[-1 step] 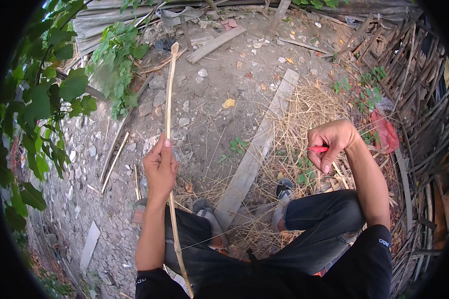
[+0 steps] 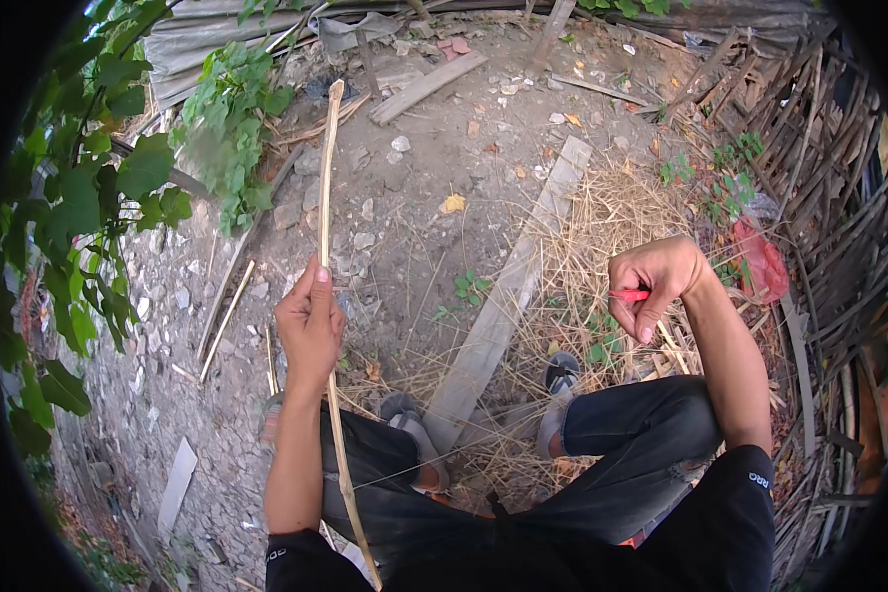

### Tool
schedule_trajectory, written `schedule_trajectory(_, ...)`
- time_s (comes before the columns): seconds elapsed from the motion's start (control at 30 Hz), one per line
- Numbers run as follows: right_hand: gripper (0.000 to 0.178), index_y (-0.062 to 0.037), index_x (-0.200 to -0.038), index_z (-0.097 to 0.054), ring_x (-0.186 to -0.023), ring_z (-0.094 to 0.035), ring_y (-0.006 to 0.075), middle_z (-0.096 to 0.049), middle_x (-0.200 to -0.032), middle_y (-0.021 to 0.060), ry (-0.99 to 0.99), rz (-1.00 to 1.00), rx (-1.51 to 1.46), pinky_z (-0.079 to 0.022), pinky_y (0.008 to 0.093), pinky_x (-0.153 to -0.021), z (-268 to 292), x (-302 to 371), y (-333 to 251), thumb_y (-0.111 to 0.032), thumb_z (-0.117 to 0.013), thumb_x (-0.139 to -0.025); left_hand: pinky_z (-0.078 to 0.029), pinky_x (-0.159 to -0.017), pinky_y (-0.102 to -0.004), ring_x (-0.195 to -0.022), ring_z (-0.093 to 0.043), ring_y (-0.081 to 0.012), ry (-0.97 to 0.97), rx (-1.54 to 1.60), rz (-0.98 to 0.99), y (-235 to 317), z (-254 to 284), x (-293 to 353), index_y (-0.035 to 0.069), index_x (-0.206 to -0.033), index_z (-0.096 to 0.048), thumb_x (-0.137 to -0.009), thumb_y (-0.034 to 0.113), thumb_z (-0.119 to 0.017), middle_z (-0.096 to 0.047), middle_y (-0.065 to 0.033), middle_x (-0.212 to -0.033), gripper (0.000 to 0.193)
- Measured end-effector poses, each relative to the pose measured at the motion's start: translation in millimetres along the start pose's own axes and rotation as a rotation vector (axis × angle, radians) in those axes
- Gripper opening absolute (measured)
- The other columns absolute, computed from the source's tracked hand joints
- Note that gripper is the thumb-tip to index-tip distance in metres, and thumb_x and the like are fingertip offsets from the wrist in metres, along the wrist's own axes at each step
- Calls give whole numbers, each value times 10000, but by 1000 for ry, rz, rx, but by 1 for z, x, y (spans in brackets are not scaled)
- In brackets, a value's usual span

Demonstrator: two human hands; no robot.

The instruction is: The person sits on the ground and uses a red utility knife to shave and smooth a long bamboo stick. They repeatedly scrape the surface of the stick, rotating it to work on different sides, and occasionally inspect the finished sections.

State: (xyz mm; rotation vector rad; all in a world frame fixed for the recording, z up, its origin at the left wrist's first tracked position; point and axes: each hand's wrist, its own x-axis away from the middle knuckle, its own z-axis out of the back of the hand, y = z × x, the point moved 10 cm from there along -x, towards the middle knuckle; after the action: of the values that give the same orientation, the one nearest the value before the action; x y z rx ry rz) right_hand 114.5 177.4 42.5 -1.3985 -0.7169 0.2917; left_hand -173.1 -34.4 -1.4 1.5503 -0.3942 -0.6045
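Observation:
My left hand (image 2: pixel 309 321) is closed round a long, slender, peeled wooden stick (image 2: pixel 327 187). Its thumb lies along the pale wood, and the stick stands nearly upright in the head view. The stick's lower part runs past my left forearm and over my thigh to the bottom edge. On the right, my closed right hand (image 2: pixel 661 286) grips a small red object (image 2: pixel 629 295). Only a short red piece shows between the fingers, so its kind is hidden. Below that hand lie straw and pale wood shavings (image 2: pixel 676 345).
A grey plank (image 2: pixel 508 296) slants across the ground between my feet. Dry straw (image 2: pixel 612 217) is heaped to its right. A stacked-stick fence (image 2: pixel 819 197) borders the right, with a red plastic bag (image 2: pixel 760 261) beside it. Leafy vines (image 2: pixel 79 217) hang at the left; stones and thin sticks litter the dirt.
My left hand has shifted slightly left and up, and the stick's top has swung a little left with it. The right hand has not visibly moved.

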Motion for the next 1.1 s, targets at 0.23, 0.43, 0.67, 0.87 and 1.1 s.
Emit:
schedule_trajectory(0.23, 257, -68, -881, -555, -513, -410, 25, -702, -815, 109, 715, 402, -272, -363, 262, -513, 48, 29, -37, -271, -676, -983, -247, -401, -225, -433, -339, -27, 133, -147, -164, 37, 26, -109, 23, -1389, -593, -1044, 333, -591, -399, 69, -541, 463)
schedule_trajectory(0.43, 240, -92, -918, -527, -430, -359, 28, -703, -880, 156, 491, 856, -665, -381, 273, -498, 44, 8, -64, -290, -631, -1005, -283, -449, -243, -484, -388, -28, 109, -311, -323, 99, 2, -169, -7, -1340, -629, -1024, 318, -616, -449, 56, -567, 453)
schedule_trajectory(0.67, 273, -57, -802, -563, -506, -493, 71, -542, -609, -17, -252, -240, -91, -366, 247, -489, -69, -46, 24, -232, -657, -988, -512, -692, -348, -695, -639, -150, -162, -691, -657, 120, -11, -191, -23, -1263, -664, -1012, 299, -617, -745, -145, -851, 411)
schedule_trajectory(0.87, 245, -33, -803, -594, -547, -520, 75, -545, -603, -10, 219, -477, 37, -393, 267, -510, 3, 19, 64, -192, -699, -957, -349, -501, -268, -524, -410, -46, -365, -651, -180, 88, 17, -163, 21, -1369, -613, -1042, 314, -585, -457, 50, -591, 439)
schedule_trajectory(1.1, 220, 38, -796, -739, -706, -702, 318, -708, -770, 213, 939, -1396, 677, -548, 416, -660, 111, 205, 119, -143, -629, -739, -218, -430, -252, -448, -285, -26, -166, -338, -93, 63, 69, -146, 12, -1396, -583, -1053, 321, -573, -337, 93, -540, 462)
